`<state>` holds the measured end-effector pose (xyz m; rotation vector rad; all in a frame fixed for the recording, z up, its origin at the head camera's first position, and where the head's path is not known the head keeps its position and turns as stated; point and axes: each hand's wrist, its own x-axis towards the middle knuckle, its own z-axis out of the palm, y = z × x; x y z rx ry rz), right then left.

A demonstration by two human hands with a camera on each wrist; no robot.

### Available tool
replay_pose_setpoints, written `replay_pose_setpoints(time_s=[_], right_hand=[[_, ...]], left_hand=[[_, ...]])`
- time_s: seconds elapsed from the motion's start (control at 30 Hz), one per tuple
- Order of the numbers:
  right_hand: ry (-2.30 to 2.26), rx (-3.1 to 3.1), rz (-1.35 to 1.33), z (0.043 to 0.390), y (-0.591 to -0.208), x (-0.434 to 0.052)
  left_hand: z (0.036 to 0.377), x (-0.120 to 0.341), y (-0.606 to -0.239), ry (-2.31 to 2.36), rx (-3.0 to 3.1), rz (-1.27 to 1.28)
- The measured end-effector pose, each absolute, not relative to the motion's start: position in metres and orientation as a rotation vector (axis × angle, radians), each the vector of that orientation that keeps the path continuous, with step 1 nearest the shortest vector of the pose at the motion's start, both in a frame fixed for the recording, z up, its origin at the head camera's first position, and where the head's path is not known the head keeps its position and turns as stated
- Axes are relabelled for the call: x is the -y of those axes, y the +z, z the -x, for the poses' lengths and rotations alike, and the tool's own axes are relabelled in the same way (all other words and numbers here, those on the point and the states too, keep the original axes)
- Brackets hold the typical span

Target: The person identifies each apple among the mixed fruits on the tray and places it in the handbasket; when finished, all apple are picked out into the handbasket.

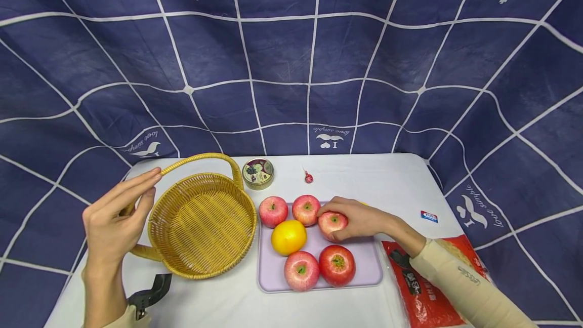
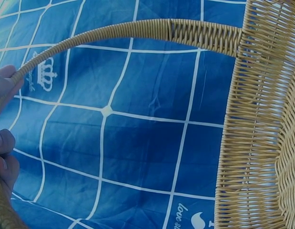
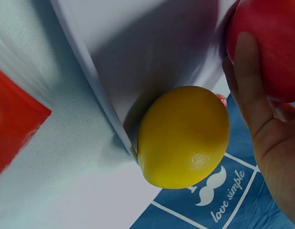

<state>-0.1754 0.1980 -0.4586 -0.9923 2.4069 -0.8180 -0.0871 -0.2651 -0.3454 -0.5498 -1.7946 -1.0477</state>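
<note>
A wicker basket (image 1: 202, 227) stands at the left, its tall handle (image 2: 137, 29) tilted toward my left hand (image 1: 111, 219). That hand holds the handle, thumb on one side and fingers on the other. On a lilac tray (image 1: 364, 272), my right hand (image 1: 357, 218) grips a red apple (image 1: 334, 224) from above, its fingers curved around the fruit (image 3: 273, 47). Several other apples (image 1: 302, 271) and a yellow lemon-like fruit (image 1: 289, 237) lie on the tray. Another yellow fruit (image 3: 184, 138) sits at the tray's edge, mostly hidden behind the right hand in the head view.
Behind the basket stands a round tin (image 1: 258, 173), with a small red wrapped lollipop (image 1: 308, 177) to its right. A red food bag (image 1: 423, 287) lies under the right forearm. Farther right is a small blue-and-red packet (image 1: 429, 216). A blue checked curtain (image 1: 282, 54) hangs behind the table.
</note>
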Motion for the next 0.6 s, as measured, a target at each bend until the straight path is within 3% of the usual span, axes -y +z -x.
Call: replay_pose_setpoints(time_s=[0.6], right_hand=[[-0.903, -2.389, 1.010, 0.174, -0.447, -0.191]], left_hand=[[0.087, 0.265, -0.346, -1.050, 1.788, 0.548]])
